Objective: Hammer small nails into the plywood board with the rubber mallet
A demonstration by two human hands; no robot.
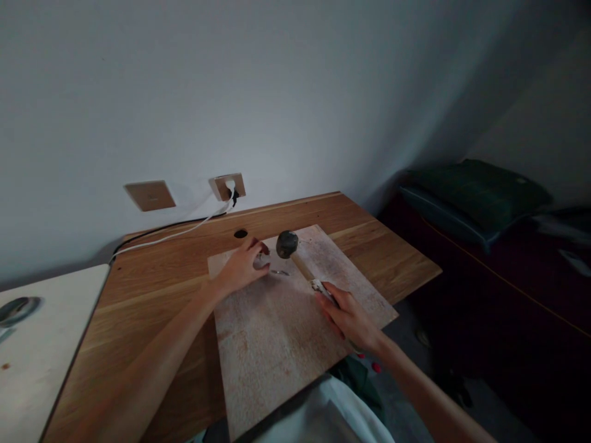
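Note:
My right hand is wrapped around the lower grip of a mallet, which has a round dark head and a pale wooden handle with whitish wrapping. The mallet's head points away from me, over the far part of a worn, pale board. To the left of that head, my left hand has its thumb and fingers curled around a small whitish piece, too blurred to name. A thin, shiny sliver shows on the board just right of my left fingertips.
The board lies on a wooden desk against the wall. Cables run along the desk's back edge to a wall socket. A white surface with a roll of tape stands left. Green cushions lie far right.

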